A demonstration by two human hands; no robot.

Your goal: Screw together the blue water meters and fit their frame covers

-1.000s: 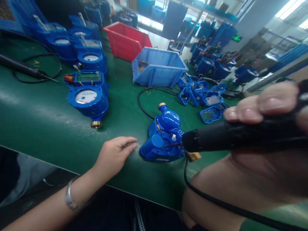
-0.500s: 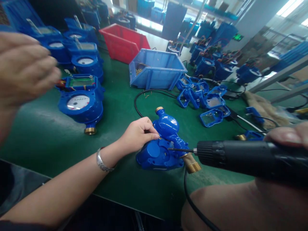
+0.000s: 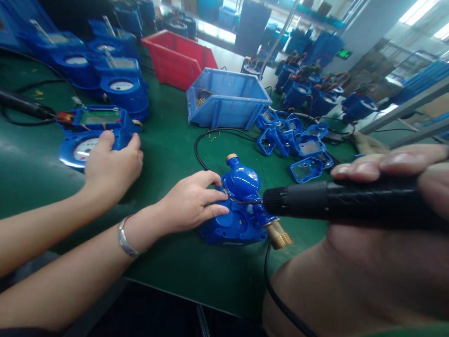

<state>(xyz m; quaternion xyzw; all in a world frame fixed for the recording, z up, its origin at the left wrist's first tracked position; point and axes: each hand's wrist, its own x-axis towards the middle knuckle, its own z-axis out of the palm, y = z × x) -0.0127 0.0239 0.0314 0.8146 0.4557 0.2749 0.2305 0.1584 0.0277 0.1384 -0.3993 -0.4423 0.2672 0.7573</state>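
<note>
**Two hands on one meter body at the desk's front edge**

At the far left of the green desk [image 3: 168,140] we see a black tool [image 3: 21,104] lying near the left edge. Beside it, another person's hand [image 3: 112,166] rests palm down on a dial water meter [image 3: 75,150]. Behind that one, finished meters [image 3: 121,89] stand in a row toward the back left corner. A red bin [image 3: 180,58] sits further back, and a blue bin [image 3: 228,98] stands just to its right.

Moving toward the middle, our left hand [image 3: 189,203], with a metal bracelet [image 3: 124,236] on its wrist, reaches in from the lower left. It is half closed, with the fingers laid over the top and the thumb pressed along the near side of the blue meter body [image 3: 242,180], gripping it from the left. That meter body lies close to the front edge of the desk, about midway along it. Its brass threaded end [image 3: 280,236] points toward the front. A black cable [image 3: 199,145] loops on the desk just behind it.

To the right, loose blue covers [image 3: 301,150] lie in a heap, well apart from the meter body.

Nearest the camera on the right, our right hand [image 3: 386,243] is wrapped tightly around a black electric screwdriver [image 3: 351,203], held level. Its thin bit [image 3: 250,202] touches the meter body's right side. We cannot tell whether a screw sits under the tip.
</note>
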